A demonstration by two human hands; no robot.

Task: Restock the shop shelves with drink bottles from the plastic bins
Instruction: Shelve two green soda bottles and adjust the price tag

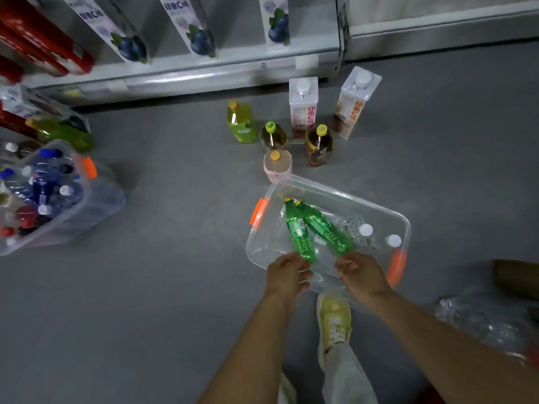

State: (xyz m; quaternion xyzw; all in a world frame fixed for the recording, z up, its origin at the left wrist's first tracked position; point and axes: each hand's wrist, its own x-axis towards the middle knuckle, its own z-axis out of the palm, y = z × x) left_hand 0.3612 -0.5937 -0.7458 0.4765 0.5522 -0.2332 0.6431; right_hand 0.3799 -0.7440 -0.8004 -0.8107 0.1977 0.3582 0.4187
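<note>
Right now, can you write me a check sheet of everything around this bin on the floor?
Surface: grey floor.
Job's things: near bin holds left green bottle, right green bottle and two clear bottles; second bin at left holds mixed bottles.
Clutter: six drinks stand beyond the near bin; plastic wrap at right.
Hands: left hand grips left green bottle's base; right hand grips right green bottle's base.
Cables: nothing seen.
Surroundings: shelf with blueberry cartons; red packs at left.
</note>
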